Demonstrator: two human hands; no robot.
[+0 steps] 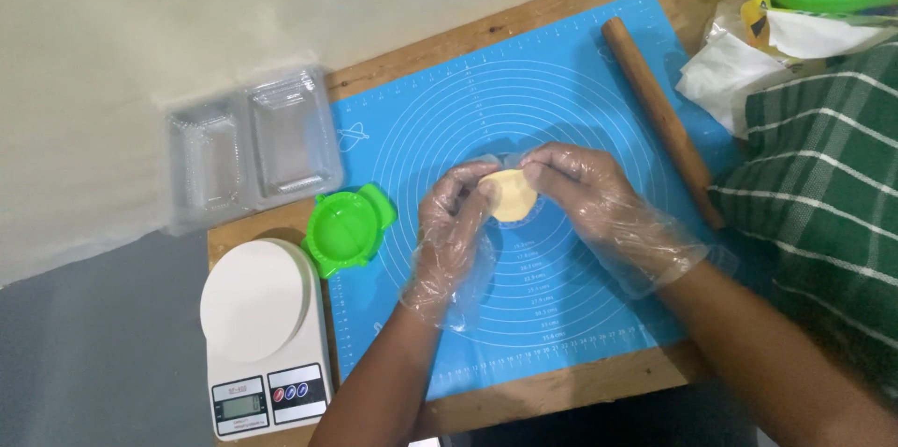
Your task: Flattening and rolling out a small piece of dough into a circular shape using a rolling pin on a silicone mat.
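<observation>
1. A clear plastic clamshell box [253,143] lies open at the desk's [561,391] left edge; a crumpled white bag [748,64] sits at far right.
2. Both gloved hands meet over the blue mat [561,92], wrists angled inward.
3. The left hand [454,237] and right hand [599,194] each pinch the pale dough disc [512,196] between fingertips, above the mat's centre.

surface: small wooden table [561,389] | on it: blue silicone baking mat [561,92] w/ ring markings, covers most of top | left edge: white kitchen scale [264,335], clear plastic clamshell box [253,143] partly overhanging | top-right corner: crumpled plastic bag [739,64], just off mat
</observation>
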